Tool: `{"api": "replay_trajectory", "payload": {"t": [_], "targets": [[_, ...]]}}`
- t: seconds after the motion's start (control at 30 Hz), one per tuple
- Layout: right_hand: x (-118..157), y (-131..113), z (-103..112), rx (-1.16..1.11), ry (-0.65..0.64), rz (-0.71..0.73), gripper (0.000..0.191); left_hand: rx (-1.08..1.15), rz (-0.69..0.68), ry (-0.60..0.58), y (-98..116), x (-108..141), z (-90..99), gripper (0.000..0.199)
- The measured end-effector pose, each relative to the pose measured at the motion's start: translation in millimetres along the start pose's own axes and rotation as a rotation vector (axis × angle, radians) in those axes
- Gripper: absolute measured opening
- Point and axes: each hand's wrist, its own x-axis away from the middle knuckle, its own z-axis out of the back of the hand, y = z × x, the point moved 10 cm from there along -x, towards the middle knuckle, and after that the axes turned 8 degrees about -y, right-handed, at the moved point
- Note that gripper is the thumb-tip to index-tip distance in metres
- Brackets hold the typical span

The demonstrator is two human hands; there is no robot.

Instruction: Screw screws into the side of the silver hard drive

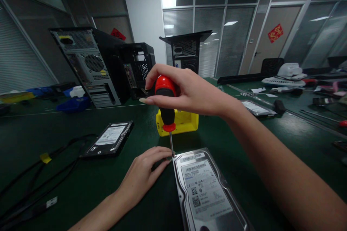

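Dark rubbery cables (20,176) snake over the smooth green tabletop (227,133) at far left, one wearing a crinkled yellow tag (45,158), with a flat metal-tipped USB plug (51,202) near them. Behind sits a blue plastic bin (73,104), just beside a boxy computer tower (94,68) whose grey metal rear is pierced by a round fan grille and slotted covers. In front of the tower lies a black-edged hard drive (111,137) with a white paper label, and further right stands a skeletal black case (139,66) of perforated metal. The left hand (146,166) rests low, fingers half curled, the tips at the near drive's far left corner; whether they pinch it or the steel shaft, I cannot tell. The right hand (187,94) is wrapped from above around a screwdriver (166,112) with a bulbous red-and-black handle, its slim shiny shaft slightly tilted and its tip at that same corner. Behind the shaft is a glossy yellow plastic bin (187,121). The Samsung hard drive (203,191), a silvery slab with contoured metal edges and a printed label, lies flat between the forearms. Farther right, past the right forearm, rests another labelled drive (256,108).
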Motion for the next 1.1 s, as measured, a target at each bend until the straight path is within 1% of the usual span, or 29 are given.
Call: {"api": "replay_trajectory", "payload": {"t": [0.13,0.3,0.4,0.47,0.67,0.9,1.1], "targets": [[1,0,1,0.018,-0.002,0.001,0.029,0.039,0.021,-0.02,1,-2,-0.2,0.027],[1,-1,0,0.024,-0.018,0.008,0.03,0.156,0.053,-0.151,9,-8,-6.0,0.038],[1,-1,3,0.005,0.001,-0.002,0.03,0.232,0.114,-0.195,7,-11,-9.0,0.036],[1,0,4,-0.004,0.008,-0.012,0.031,0.253,0.13,-0.189,5,-11,-9.5,0.034],[2,0,6,-0.002,0.009,-0.018,0.033,0.255,0.092,-0.148,4,-10,-10.0,0.029],[2,0,5,0.014,-0.001,-0.021,0.033,0.221,0.119,-0.133,3,-9,-6.7,0.03],[1,3,3,-0.023,-0.001,-0.015,0.032,0.231,0.137,-0.127,3,-9,-4.0,0.03]]}}
